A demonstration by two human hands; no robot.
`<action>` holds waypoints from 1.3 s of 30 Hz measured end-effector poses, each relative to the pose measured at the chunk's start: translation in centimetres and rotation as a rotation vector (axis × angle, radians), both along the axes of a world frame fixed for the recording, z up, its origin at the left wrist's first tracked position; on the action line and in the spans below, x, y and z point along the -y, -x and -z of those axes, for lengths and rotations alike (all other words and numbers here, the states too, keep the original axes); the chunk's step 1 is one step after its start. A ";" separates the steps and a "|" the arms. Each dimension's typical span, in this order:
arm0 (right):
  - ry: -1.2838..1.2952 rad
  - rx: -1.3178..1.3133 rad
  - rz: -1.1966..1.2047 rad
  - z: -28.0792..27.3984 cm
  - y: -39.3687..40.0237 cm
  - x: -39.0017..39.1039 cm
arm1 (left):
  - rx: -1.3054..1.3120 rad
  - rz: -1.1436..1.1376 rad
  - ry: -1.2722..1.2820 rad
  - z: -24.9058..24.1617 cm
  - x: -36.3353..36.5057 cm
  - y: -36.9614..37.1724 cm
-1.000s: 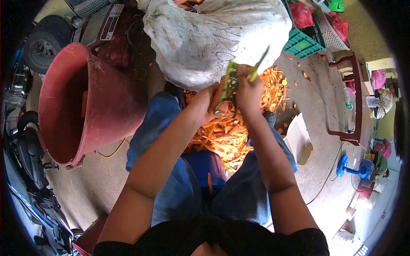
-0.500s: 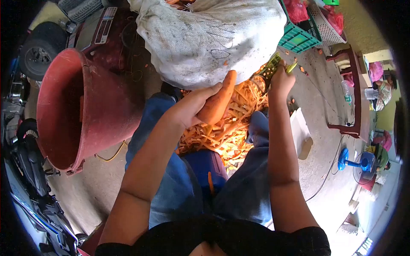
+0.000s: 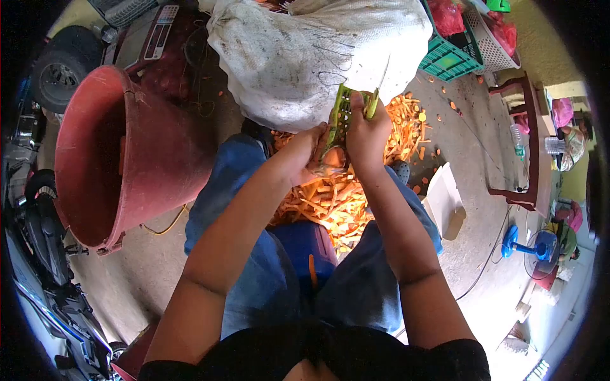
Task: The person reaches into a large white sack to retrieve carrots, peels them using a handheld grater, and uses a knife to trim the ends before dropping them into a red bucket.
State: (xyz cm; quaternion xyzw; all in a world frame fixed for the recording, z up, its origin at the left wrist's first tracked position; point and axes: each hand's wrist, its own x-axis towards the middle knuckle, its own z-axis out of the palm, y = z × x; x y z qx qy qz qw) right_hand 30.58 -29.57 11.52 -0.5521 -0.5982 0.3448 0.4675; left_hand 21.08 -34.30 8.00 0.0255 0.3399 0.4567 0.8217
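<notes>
My left hand (image 3: 300, 157) is closed around a carrot (image 3: 333, 159), held over a heap of orange peelings (image 3: 324, 206) between my legs. My right hand (image 3: 368, 140) grips a green peeler (image 3: 342, 114) with a hole-patterned body, which lies over the carrot and hides most of it. A knife (image 3: 373, 105) with a green handle is tucked in the same hand, its thin blade pointing up and away. Just beyond both hands bulges a white woven sack (image 3: 286, 70).
A large red tub (image 3: 159, 152) lies tilted at my left. Green crate (image 3: 451, 60) and white basket (image 3: 499, 54) stand at the far right. An open cardboard box (image 3: 445, 197) is beside my right leg. A blue fan (image 3: 540, 247) stands farther right.
My right hand has swung left and inward, bringing the peeler onto the carrot. My left hand has shifted slightly, and the carrot, raised and in plain view before, is now mostly covered.
</notes>
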 end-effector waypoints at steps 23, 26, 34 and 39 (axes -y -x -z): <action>0.034 -0.062 -0.055 0.2 0.3 0.5 | 0.025 -0.046 -0.095 0.1 0.1 -0.2; -0.022 0.003 0.004 0.9 -0.3 -0.2 | -0.154 -0.054 -0.051 -1.5 0.3 -0.6; 0.029 -0.108 0.513 0.4 -6.8 -6.3 | -0.126 0.329 -0.136 -2.7 2.2 0.2; 0.088 -0.261 0.170 -0.3 -3.3 -3.2 | -0.175 0.116 -0.092 -2.3 1.0 0.3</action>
